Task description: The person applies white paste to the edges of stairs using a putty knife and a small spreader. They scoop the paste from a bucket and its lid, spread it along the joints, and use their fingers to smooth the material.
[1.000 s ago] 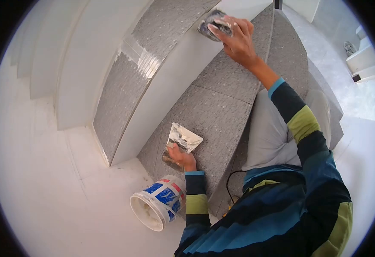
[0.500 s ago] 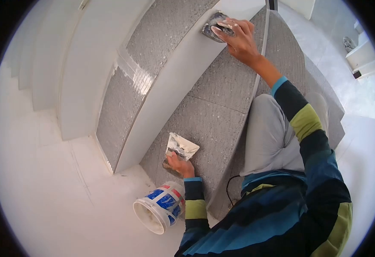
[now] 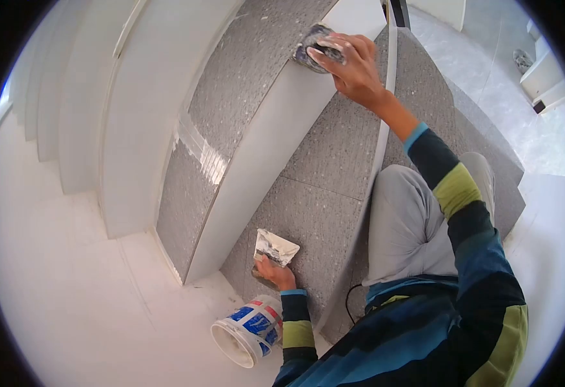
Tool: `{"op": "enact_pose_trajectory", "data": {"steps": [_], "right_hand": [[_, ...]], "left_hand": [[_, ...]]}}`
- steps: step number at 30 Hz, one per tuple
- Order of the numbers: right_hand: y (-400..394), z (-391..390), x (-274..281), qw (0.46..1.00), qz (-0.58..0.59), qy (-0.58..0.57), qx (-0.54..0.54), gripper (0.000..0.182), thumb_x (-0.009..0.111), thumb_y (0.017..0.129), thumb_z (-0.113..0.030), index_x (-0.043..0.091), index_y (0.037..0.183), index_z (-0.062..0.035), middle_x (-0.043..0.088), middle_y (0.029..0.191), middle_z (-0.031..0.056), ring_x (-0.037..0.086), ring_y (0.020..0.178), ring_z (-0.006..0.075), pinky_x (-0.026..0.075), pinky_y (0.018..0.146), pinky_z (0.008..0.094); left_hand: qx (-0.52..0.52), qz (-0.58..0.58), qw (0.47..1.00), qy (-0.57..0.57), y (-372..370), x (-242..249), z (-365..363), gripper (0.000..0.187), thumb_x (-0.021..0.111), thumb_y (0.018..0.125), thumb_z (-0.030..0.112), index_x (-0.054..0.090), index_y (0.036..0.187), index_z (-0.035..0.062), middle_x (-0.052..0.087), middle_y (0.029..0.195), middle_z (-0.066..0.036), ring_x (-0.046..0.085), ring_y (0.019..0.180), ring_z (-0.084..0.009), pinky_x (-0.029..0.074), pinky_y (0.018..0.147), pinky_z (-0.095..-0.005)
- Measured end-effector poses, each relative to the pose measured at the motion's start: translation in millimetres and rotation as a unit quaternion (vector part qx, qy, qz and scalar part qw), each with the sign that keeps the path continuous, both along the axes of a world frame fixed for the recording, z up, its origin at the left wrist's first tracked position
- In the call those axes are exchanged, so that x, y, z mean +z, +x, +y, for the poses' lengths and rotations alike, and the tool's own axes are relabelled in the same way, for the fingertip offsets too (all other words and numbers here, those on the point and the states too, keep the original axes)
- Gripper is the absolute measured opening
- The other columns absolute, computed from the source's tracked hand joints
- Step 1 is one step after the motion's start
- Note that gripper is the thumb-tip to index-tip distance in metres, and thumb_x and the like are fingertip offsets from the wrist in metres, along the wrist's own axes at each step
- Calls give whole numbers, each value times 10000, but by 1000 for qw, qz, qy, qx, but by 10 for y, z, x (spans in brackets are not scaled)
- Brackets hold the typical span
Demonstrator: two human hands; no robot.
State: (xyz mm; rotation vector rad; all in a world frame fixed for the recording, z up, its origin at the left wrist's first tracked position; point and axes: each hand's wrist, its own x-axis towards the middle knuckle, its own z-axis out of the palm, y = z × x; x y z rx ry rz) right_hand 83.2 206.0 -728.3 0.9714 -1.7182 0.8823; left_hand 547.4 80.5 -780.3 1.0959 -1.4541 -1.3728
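Observation:
My right hand [image 3: 358, 72] is closed on a dark, flat scraper [image 3: 318, 50] smeared with white. The scraper lies against the white stair riser [image 3: 256, 148], at the edge of the grey speckled tread above. Lower down, my left hand [image 3: 276, 273] grips a putty knife [image 3: 277, 248], whose wide blade carries cream-white filler. It is held over the grey step below the riser. Part of its handle is hidden by my fingers. Just below my left hand, a white bucket [image 3: 250, 332] with blue and red markings is tipped to one side, with pale residue inside.
A streaky white patch [image 3: 210, 160] marks the upper grey tread [image 3: 185, 193]. Curved white stairs [image 3: 147, 97] rise at the left, above a pale floor [image 3: 89, 290]. My bent knee in grey trousers [image 3: 402, 219] is beside the step. A black cord [image 3: 348, 300] lies near my waist.
The view has shifted, so the stairs and bucket appear lower. My right hand has moved the scraper across the riser toward the upper tread's edge. My left hand still holds the putty knife.

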Motion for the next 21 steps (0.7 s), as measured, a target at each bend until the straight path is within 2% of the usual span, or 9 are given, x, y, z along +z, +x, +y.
{"op": "enact_pose_trajectory", "data": {"steps": [3, 5, 7, 10, 12, 15, 17, 20, 21], "right_hand": [[-152, -43, -90, 998, 22, -49, 20, 573, 647, 651, 10, 559, 1148, -262, 492, 1135, 27, 430, 1078, 203, 318, 906, 401], [-117, 84, -227, 999, 4, 15, 30, 555, 631, 661, 18, 559, 1147, -241, 490, 1135, 27, 424, 1086, 200, 313, 911, 400], [-175, 147, -157, 999, 23, 12, 38, 539, 619, 659, 26, 570, 1131, -229, 489, 1132, 40, 424, 1076, 206, 315, 902, 396], [-263, 137, 48, 998, 1, -56, 16, 521, 603, 674, 39, 585, 1117, -235, 487, 1112, 64, 430, 1052, 220, 322, 903, 395], [-352, 113, -66, 999, 2, -37, 15, 527, 604, 674, 42, 583, 1121, -235, 486, 1116, 65, 430, 1055, 216, 313, 913, 396], [-410, 227, -135, 1000, 14, -3, 11, 548, 609, 663, 55, 579, 1127, -236, 483, 1121, 66, 421, 1071, 206, 304, 927, 397], [-414, 301, -174, 1000, 0, 25, 17, 556, 613, 661, 63, 577, 1129, -235, 484, 1108, 66, 418, 1075, 205, 317, 921, 391], [-467, 299, 99, 1000, 19, -12, 0, 552, 631, 657, 45, 575, 1131, -234, 491, 1102, 64, 425, 1072, 204, 325, 917, 386], [-489, 281, 32, 1000, 15, -12, 0, 552, 631, 657, 45, 575, 1131, -234, 491, 1102, 64, 425, 1072, 204, 325, 917, 386]], "left_hand": [[16, -29, 999, -34, -28, 47, 48, 371, 393, 879, 218, 420, 1153, -31, 485, 1115, -169, 516, 988, -254, 443, 850, -339], [24, -24, 998, -59, -46, 50, 70, 377, 388, 880, 223, 417, 1155, -32, 484, 1116, -171, 517, 990, -258, 443, 851, -341], [-4, -19, 999, -31, -57, 63, 52, 387, 385, 879, 223, 410, 1167, -35, 480, 1120, -175, 516, 991, -262, 444, 851, -342], [18, -28, 999, -39, -49, 33, 46, 394, 394, 868, 226, 412, 1163, -34, 477, 1128, -173, 517, 994, -265, 449, 847, -346], [17, -46, 998, -37, -13, 71, 73, 396, 398, 861, 229, 414, 1158, -33, 477, 1129, -173, 519, 994, -266, 450, 846, -349], [6, -7, 999, -38, -122, 99, 101, 391, 394, 856, 232, 420, 1147, -27, 481, 1119, -170, 521, 990, -266, 455, 835, -353], [2, -41, 997, -61, -112, 108, 102, 389, 391, 853, 234, 422, 1141, -26, 485, 1100, -168, 524, 981, -267, 459, 824, -354], [-6, -29, 997, -67, -147, 132, 112, 382, 392, 851, 231, 425, 1134, -25, 488, 1088, -165, 527, 974, -270, 464, 812, -355], [-7, -33, 997, -67, -61, 82, 80, 382, 392, 851, 231, 425, 1134, -25, 488, 1088, -165, 527, 974, -270, 464, 812, -355]]}}
